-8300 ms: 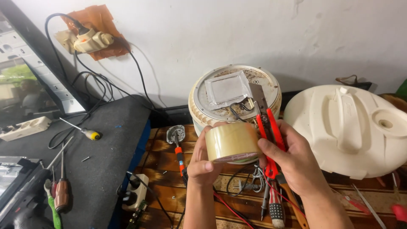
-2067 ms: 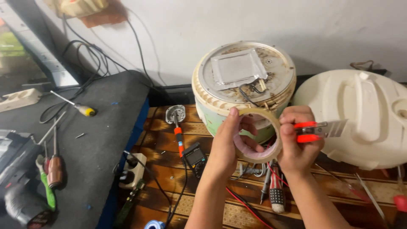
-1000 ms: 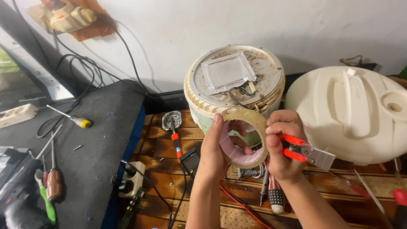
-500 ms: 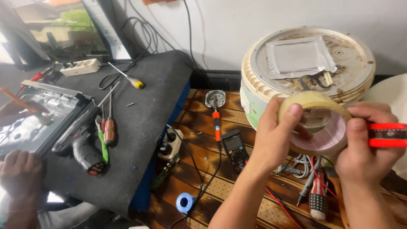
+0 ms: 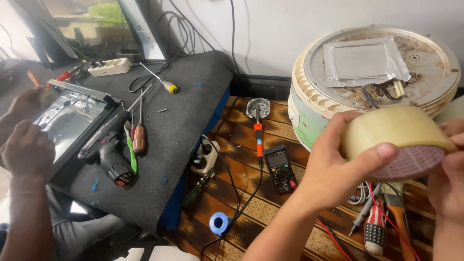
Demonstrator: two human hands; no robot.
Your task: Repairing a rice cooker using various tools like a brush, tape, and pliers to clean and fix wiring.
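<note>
My left hand grips a wide roll of yellowish-brown tape, thumb on top and fingers under its open side. My right hand is half cut off by the right edge and holds the roll's far side. Whether it holds anything else is hidden. Just behind the roll stands an upturned round cooker, cream-coloured, with a stained metal bottom plate and loose wires.
On the wooden bench lie a soldering iron, a multimeter, a small blue tape roll and brushes. The black mat holds a drill, screwdrivers and a power strip. Another person's hands work at the far left.
The view has swung left and closer, bringing the black mat and another person's hands into sight. The tape roll stays in both my hands; the red-handled tool in my right hand has left the view.
</note>
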